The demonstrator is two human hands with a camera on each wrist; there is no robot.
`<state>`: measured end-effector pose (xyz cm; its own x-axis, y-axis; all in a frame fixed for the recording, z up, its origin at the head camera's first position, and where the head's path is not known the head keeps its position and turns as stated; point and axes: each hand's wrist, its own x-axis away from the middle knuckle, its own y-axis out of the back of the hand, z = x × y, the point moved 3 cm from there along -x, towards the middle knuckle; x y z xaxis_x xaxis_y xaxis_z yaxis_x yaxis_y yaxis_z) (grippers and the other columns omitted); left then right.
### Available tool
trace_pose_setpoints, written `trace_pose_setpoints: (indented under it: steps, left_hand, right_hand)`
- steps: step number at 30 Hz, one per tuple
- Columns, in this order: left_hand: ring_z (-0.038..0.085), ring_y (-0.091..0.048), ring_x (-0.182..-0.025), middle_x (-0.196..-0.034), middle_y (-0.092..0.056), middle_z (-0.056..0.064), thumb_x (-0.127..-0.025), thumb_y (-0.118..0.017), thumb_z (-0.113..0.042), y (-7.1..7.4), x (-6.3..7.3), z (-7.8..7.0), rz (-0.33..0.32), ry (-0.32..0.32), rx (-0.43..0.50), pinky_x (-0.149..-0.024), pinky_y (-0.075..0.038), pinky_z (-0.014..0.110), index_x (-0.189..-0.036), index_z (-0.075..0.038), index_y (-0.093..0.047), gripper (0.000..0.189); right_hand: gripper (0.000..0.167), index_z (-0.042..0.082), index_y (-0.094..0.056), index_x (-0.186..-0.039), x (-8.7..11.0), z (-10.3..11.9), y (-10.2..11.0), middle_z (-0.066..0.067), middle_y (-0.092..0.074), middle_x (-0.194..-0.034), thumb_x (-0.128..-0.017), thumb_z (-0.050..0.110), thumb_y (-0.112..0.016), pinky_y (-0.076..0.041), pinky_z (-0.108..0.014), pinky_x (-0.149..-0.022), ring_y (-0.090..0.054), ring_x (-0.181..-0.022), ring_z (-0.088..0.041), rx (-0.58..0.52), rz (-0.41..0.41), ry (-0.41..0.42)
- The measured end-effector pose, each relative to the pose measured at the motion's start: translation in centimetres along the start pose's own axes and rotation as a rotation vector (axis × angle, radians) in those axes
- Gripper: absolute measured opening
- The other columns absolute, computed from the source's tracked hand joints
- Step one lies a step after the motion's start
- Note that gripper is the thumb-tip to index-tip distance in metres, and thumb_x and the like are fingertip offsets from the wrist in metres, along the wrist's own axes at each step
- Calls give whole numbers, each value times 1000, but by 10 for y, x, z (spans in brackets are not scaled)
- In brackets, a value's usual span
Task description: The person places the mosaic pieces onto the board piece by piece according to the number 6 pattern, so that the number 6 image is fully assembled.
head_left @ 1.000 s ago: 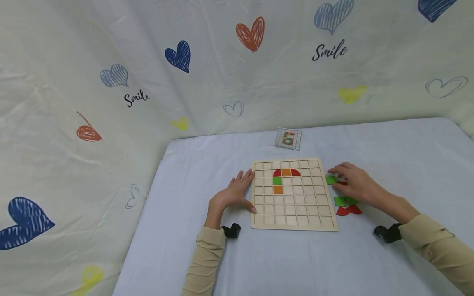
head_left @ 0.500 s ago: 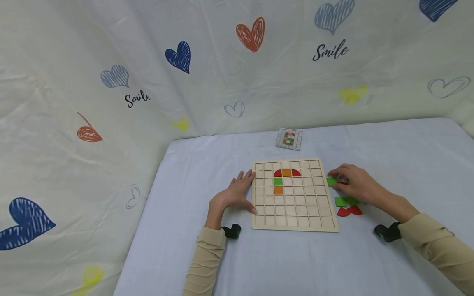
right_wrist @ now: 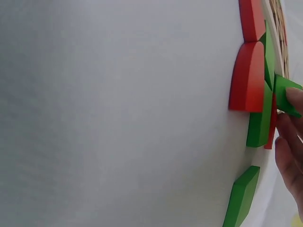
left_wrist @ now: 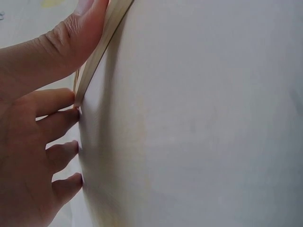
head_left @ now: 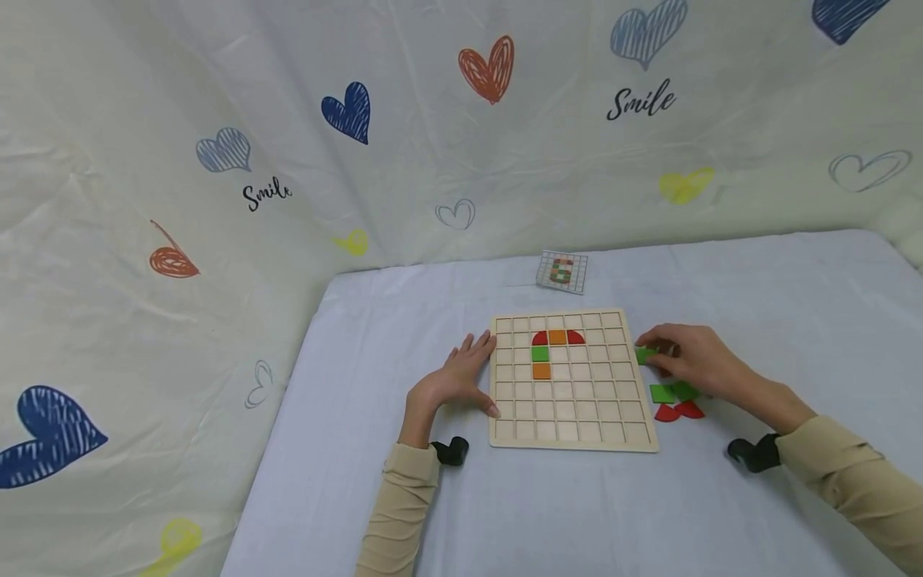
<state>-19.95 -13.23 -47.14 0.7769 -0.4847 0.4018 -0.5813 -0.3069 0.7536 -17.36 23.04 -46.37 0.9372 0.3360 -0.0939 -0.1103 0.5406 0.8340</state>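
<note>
The right hand has the green tile pinched — it sits right at the tips, between thumb and fingers, just beside the right edge of the wooden board. Loose green pieces and red pieces lie near on the tabletop. Across at the left edge — the left hand, fingers spread, touching the board, grasping nothing.
</note>
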Motion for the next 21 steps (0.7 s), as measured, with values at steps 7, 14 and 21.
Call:
trace_pose_setpoints:
  steps: [7,14,21]
  left_hand:
    - [23,7,-161,-175,-3,-1,-72,-95,-28,0,1,-1,0,7,-5,-132,-1,45,-167,-16,-12,127]
    - [23,7,-161,-175,-2,-2,-73,-95,-28,0,1,1,0,15,-3,-132,-1,45,-167,-16,-11,127]
    - [22,8,-161,-175,-2,-2,-73,-95,-28,1,1,0,3,3,13,-132,0,44,-167,-16,-12,126]
  right_hand:
    - [26,3,-79,-112,4,4,5,-3,-75,-95,-86,0,-79,-56,-19,-65,-64,-76,-13,4,-47,51]
    - [29,1,-75,-116,2,12,3,-12,-76,-102,-87,3,-79,-56,-14,-70,-72,-85,-23,-53,-31,-10]
    - [39,-2,-72,-123,-1,23,-4,-14,-77,-105,-87,8,-82,-57,-15,-74,-74,-91,-28,-135,24,-73]
